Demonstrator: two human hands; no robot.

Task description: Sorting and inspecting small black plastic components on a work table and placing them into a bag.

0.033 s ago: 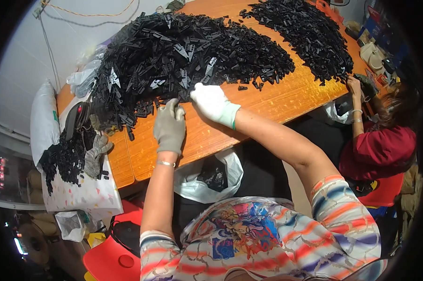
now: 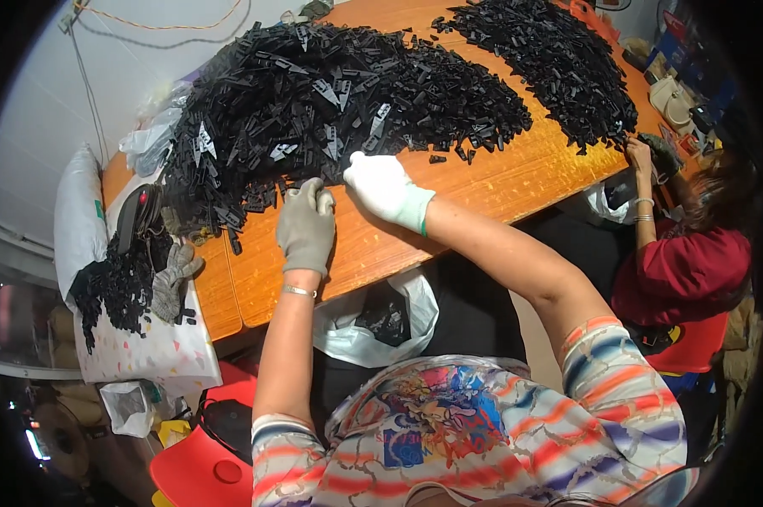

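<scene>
Both gloved hands [image 2: 347, 207] unmoved at black parts pile [image 2: 314, 110]

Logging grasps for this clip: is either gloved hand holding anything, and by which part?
Cannot be told. Both the left hand and right hand touch the edge of the pile of black plastic parts; any grasped piece is hidden.

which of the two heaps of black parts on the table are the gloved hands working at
The big heap of black parts at the table's left; left hand and right hand touch its near edge. The smaller heap lies far right, by another person.
</scene>
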